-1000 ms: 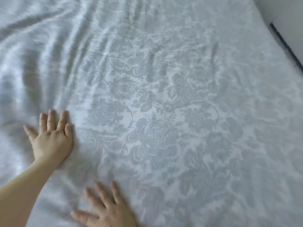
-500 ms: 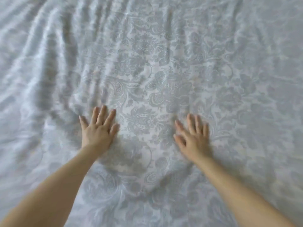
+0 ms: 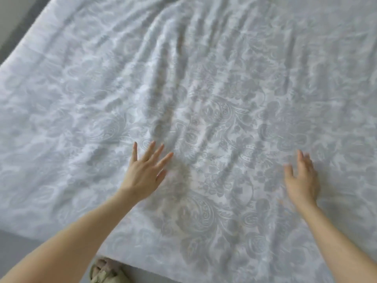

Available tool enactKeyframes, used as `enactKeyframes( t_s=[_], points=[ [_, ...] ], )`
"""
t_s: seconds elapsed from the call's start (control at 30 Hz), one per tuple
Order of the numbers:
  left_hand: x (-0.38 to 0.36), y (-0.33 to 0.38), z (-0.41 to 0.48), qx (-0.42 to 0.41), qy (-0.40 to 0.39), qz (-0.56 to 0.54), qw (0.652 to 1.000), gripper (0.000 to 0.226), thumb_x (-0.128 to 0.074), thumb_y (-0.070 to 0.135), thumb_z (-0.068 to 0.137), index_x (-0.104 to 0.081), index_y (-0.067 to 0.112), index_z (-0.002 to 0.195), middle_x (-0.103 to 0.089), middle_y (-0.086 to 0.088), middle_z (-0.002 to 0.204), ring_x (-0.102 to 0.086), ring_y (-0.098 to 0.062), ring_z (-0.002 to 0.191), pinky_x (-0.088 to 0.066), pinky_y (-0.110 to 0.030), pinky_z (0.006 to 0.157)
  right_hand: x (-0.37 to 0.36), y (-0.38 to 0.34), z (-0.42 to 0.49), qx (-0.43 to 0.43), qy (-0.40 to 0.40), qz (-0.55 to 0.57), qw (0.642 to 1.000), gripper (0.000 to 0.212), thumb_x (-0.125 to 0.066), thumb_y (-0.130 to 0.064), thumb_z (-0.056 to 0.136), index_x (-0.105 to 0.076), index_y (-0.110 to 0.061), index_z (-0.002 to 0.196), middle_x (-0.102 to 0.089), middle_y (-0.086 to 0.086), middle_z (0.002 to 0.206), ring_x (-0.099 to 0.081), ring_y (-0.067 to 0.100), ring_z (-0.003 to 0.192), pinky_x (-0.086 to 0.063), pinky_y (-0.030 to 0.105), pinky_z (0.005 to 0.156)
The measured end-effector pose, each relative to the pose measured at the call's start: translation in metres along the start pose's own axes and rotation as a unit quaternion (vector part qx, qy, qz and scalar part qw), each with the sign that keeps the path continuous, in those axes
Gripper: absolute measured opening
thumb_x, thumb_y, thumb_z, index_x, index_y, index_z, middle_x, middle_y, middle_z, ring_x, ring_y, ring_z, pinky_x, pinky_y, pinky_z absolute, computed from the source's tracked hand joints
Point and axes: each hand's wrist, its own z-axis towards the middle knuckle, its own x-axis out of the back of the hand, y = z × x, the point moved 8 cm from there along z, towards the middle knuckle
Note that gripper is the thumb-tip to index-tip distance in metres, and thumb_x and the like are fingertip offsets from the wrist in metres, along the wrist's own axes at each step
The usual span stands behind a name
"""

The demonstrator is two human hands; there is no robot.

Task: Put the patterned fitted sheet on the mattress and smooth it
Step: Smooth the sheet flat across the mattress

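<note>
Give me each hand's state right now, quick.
Left hand: open, fingers spread flat on the patterned sheet, holding nothing.
Right hand: open, blurred, fingers straight, holding nothing; contact with the sheet unclear.

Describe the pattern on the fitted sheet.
Pale blue-grey floral and paisley scrolls on white, across the fitted sheet; head view.

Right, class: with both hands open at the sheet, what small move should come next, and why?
Probably slide both hands forward and outward. The left hand and right hand are open, and long wrinkles run up the sheet just beyond them.
</note>
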Motion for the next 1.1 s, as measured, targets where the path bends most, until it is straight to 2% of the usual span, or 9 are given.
enactKeyframes(
  t_s=[0.13,0.3,0.4,0.47,0.63,0.77,0.87,1.0,1.1],
  points=[
    [-0.026,-0.126,-0.012,0.122,0.020,0.000,0.992,0.057,-0.004,0.054,0.095,-0.013,0.038,0.148,-0.013,0.008,0.158,-0.006,-0.016,0.147,0.017,-0.060,0.107,-0.092,-0.102,-0.061,-0.118,-0.048,-0.144,0.981,0.063,-0.020,-0.047,0.098,-0.013,-0.014,0.152,-0.006,0.031,0.153,-0.004,0.046,0.142,-0.003,0.054,0.115],
    [-0.082,-0.299,-0.125,0.313,0.020,-0.093,0.945,0.051,-0.014,0.041,0.099,-0.025,0.032,0.148,-0.019,0.006,0.157,-0.009,-0.013,0.146,0.030,-0.044,0.102,-0.247,-0.405,-0.278,0.335,-0.078,-0.147,0.928,0.061,-0.029,-0.050,0.090,-0.034,-0.024,0.145,-0.024,0.025,0.151,-0.011,0.049,0.140,-0.009,0.065,0.109],
    [-0.089,-0.330,-0.155,0.319,-0.002,-0.103,0.942,0.051,-0.015,0.039,0.098,-0.030,0.031,0.146,-0.027,0.004,0.155,-0.018,-0.016,0.145,0.003,-0.056,0.112,-0.277,-0.475,-0.356,0.479,-0.184,-0.151,0.845,0.052,-0.029,-0.047,0.093,-0.035,-0.033,0.143,-0.027,0.012,0.154,-0.011,0.040,0.143,-0.008,0.061,0.112],
    [-0.077,-0.338,-0.156,0.303,0.003,-0.121,0.945,0.048,-0.021,0.035,0.098,-0.044,0.027,0.139,-0.036,-0.003,0.150,-0.029,-0.024,0.141,-0.020,-0.059,0.106,-0.243,-0.476,-0.334,0.490,-0.132,-0.083,0.858,0.047,-0.036,-0.043,0.093,-0.044,-0.031,0.138,-0.044,0.003,0.145,-0.036,0.025,0.137,-0.033,0.050,0.108],
    [-0.027,-0.343,-0.120,0.112,0.072,-0.061,0.989,0.045,-0.034,0.035,0.094,-0.055,0.018,0.130,-0.045,-0.017,0.143,-0.036,-0.039,0.135,-0.032,-0.057,0.104,-0.125,-0.309,-0.182,0.021,0.027,-0.006,0.999,0.063,-0.038,-0.039,0.087,-0.040,-0.007,0.142,-0.043,0.022,0.142,-0.041,0.036,0.131,-0.032,0.049,0.106],
    [-0.039,-0.404,-0.086,0.111,0.017,-0.012,0.994,0.058,-0.018,0.053,0.097,-0.006,0.035,0.150,0.005,0.000,0.159,0.008,-0.025,0.146,0.001,-0.065,0.111,-0.131,-0.221,-0.158,-0.305,-0.023,-0.069,0.950,0.084,-0.018,-0.060,0.080,-0.022,-0.010,0.148,-0.024,0.032,0.148,-0.026,0.045,0.135,-0.021,0.055,0.111],
    [-0.071,-0.499,-0.101,0.239,0.000,-0.083,0.967,0.065,-0.015,0.069,0.089,0.003,0.044,0.147,0.007,0.009,0.159,0.008,-0.021,0.146,-0.004,-0.066,0.108,-0.181,-0.307,-0.129,-0.347,-0.009,-0.060,0.936,0.064,-0.019,-0.046,0.097,-0.010,-0.013,0.151,-0.003,0.031,0.153,-0.003,0.047,0.141,0.000,0.059,0.113],
    [-0.113,-0.558,-0.145,0.431,0.031,-0.311,0.846,0.069,-0.023,0.069,0.088,-0.011,0.035,0.148,-0.035,-0.017,0.147,-0.035,-0.039,0.132,-0.031,-0.053,0.103,-0.264,-0.548,-0.089,-0.047,0.048,-0.113,0.991,0.061,-0.009,-0.050,0.095,-0.003,-0.028,0.151,-0.001,0.028,0.154,-0.002,0.047,0.141,-0.003,0.060,0.112],
    [-0.126,-0.556,-0.143,0.431,0.042,-0.350,0.830,0.063,-0.026,0.059,0.093,-0.022,0.024,0.144,-0.051,-0.021,0.131,-0.050,-0.041,0.116,-0.039,-0.047,0.092,-0.353,-0.716,-0.208,0.282,-0.059,-0.129,0.949,0.056,-0.009,-0.050,0.097,0.003,-0.034,0.149,0.006,0.016,0.157,0.009,0.039,0.144,0.004,0.060,0.112]
  ],
)
